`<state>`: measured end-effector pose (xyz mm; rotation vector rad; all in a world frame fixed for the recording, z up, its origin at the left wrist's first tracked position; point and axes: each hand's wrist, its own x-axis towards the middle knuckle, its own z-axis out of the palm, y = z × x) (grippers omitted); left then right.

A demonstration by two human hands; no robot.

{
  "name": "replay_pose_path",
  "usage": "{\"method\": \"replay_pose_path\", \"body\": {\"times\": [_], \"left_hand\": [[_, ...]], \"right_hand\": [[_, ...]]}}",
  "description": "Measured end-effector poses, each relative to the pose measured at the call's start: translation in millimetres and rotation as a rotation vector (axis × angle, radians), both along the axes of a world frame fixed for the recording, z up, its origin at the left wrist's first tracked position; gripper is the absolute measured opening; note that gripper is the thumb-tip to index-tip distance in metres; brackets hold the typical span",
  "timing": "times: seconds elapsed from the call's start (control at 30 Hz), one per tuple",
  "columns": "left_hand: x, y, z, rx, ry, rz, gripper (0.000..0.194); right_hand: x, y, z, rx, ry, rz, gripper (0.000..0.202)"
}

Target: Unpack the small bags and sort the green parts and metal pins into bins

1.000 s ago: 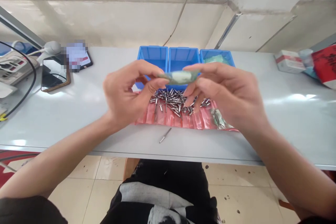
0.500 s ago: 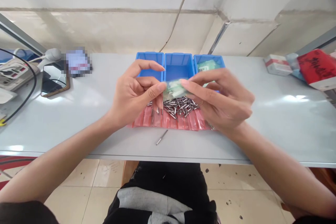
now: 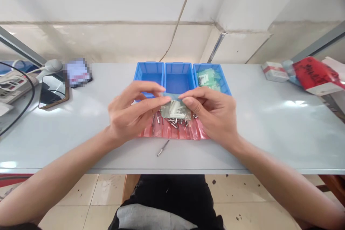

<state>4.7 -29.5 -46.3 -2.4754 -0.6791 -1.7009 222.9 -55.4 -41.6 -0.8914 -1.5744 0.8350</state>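
Note:
Between my two hands hangs a small clear greenish plastic bag with white pieces inside. My left hand pinches its upper left edge between thumb and finger. At the upper right edge, my right hand pinches it too. Below the bag lies a pink-red plastic sheet or bag with several metal blind rivets on it, partly hidden by the bag and my hands. One loose rivet rests on the table in front of the sheet.
Behind my hands stand a left blue bin, a middle blue bin and a right blue bin holding green bags. A phone and power strip lie left. A small box and red package sit right.
My right hand has turned so its thumb and finger pinch the bag's top edge. The bag now hangs flatter and covers more of the rivets. The camera view has tilted slightly upward.

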Motion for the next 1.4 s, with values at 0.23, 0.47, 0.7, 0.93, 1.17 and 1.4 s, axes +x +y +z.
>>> {"method": "replay_pose_path", "body": {"times": [0.23, 0.47, 0.7, 0.93, 1.17, 1.4], "left_hand": [[-1.3, -2.5, 1.6, -0.514, -0.161, -0.108, 0.013], [-1.5, -3.3, 2.4, -0.895, -0.31, -0.27, 0.02], [-4.4, 2.0, 8.7, -1.169, -0.44, -0.433, 0.039], [1.3, -3.4, 12.5, -1.235, -0.36, -0.498, 0.043], [-1.0, -0.5, 9.6, -1.202, -0.366, -0.387, 0.038], [-1.1, 1.3, 8.2, -1.171, -0.353, -0.358, 0.036]], "right_hand": [[6.3, 11.7, -5.9, 0.458, -0.183, -0.03, 0.015], [8.7, 15.1, 1.8, 0.403, -0.192, 0.11, 0.018], [11.2, 11.2, -9.4, 0.469, -0.25, 0.037, 0.06], [33.2, 29.7, 7.3, 0.493, -0.341, -0.265, 0.026], [107.7, 109.7, 8.1, 0.102, -0.612, -0.427, 0.022], [99.7, 97.6, -1.5, 0.312, -0.848, -0.474, 0.035]]}}
